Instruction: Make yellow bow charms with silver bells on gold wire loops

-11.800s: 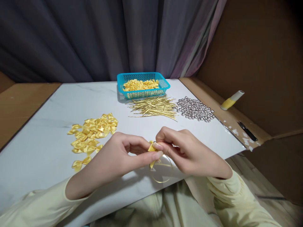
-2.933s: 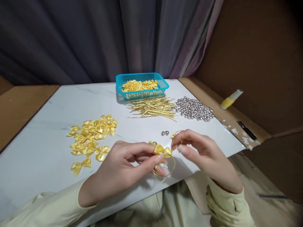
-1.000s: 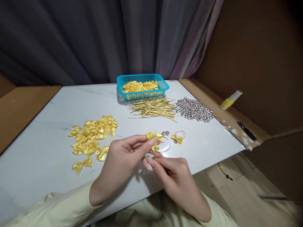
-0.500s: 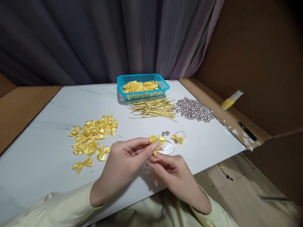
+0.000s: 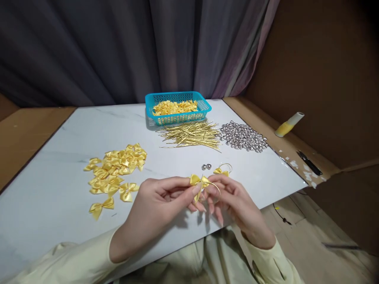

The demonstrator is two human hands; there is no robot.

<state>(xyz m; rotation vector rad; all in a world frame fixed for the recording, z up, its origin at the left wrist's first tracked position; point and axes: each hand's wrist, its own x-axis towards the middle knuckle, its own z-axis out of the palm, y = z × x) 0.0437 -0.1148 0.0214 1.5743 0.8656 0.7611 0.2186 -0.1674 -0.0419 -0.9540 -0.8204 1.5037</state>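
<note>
My left hand (image 5: pixel 160 201) pinches a small yellow satin bow (image 5: pixel 197 181) between thumb and forefinger, just above the white table. A thin gold wire loop (image 5: pixel 213 185) curves off the bow to the right. My right hand (image 5: pixel 233 199) meets it from the right, thumb and forefinger closed on the wire beside the bow, the other fingers hanging loose. Just beyond the hands lie a finished bow on a wire ring (image 5: pixel 222 170) and two silver bells (image 5: pixel 206 167).
A heap of yellow bows (image 5: pixel 115 169) lies at the left. A blue basket (image 5: pixel 177 106) of bows stands at the back, with gold wires (image 5: pixel 191 136) and silver bells (image 5: pixel 242 137) in front. A yellow thread spool (image 5: pixel 288 124) and a black tool (image 5: pixel 309 162) rest on the right ledge.
My right hand rose from under the bow to its right side and now pinches the wire. Bow and left hand shifted slightly right and toward me.
</note>
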